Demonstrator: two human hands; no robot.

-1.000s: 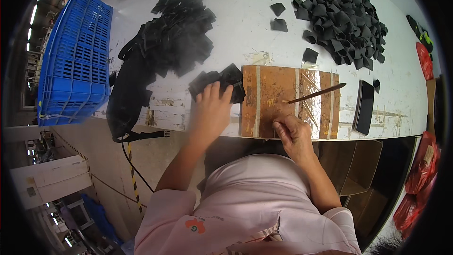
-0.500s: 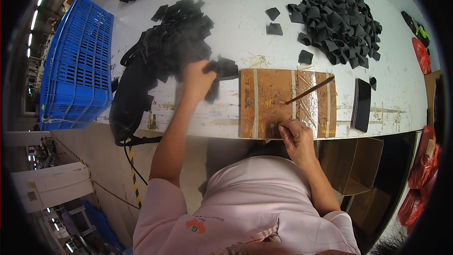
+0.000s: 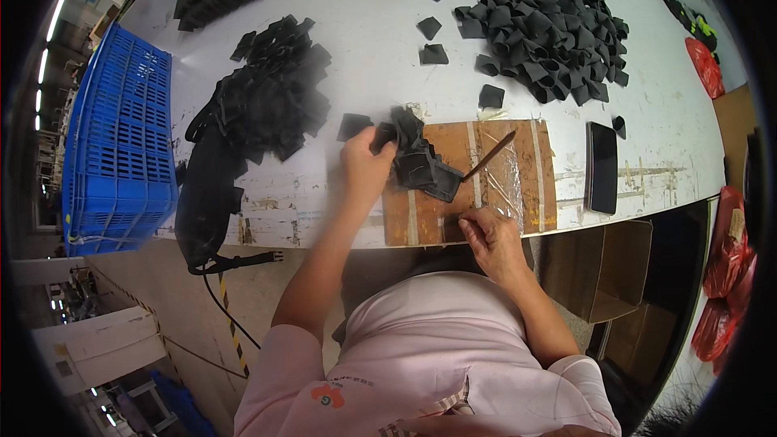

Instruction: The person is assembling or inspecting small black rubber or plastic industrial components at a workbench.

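Note:
My left hand (image 3: 368,166) is closed on a bunch of black fabric pieces (image 3: 414,163), which hangs over the left part of a brown taped board (image 3: 530,194). At the board's front edge my right hand (image 3: 491,241) is closed, thumb against fingers; whatever it may hold is too small or hidden to make out. A thin brown stick (image 3: 494,152) slants across the board, its lower end close to the fabric pieces. Left of my left hand lies a loose heap of flat black pieces (image 3: 275,89). Farther right, folded black loops form a large pile (image 3: 542,28).
A blue plastic crate (image 3: 121,146) stands at the left edge of the white table (image 3: 348,48). Beside it lies a long black bag (image 3: 202,202) with a hanging strap. A phone (image 3: 600,168) rests right of the board. Red plastic bags (image 3: 724,251) and a cardboard box (image 3: 623,267) are lower right.
My left hand has moved right from the loose heap to the board, carrying a bunch of black fabric pieces. My right hand stays at the board's front edge. The view has shifted slightly.

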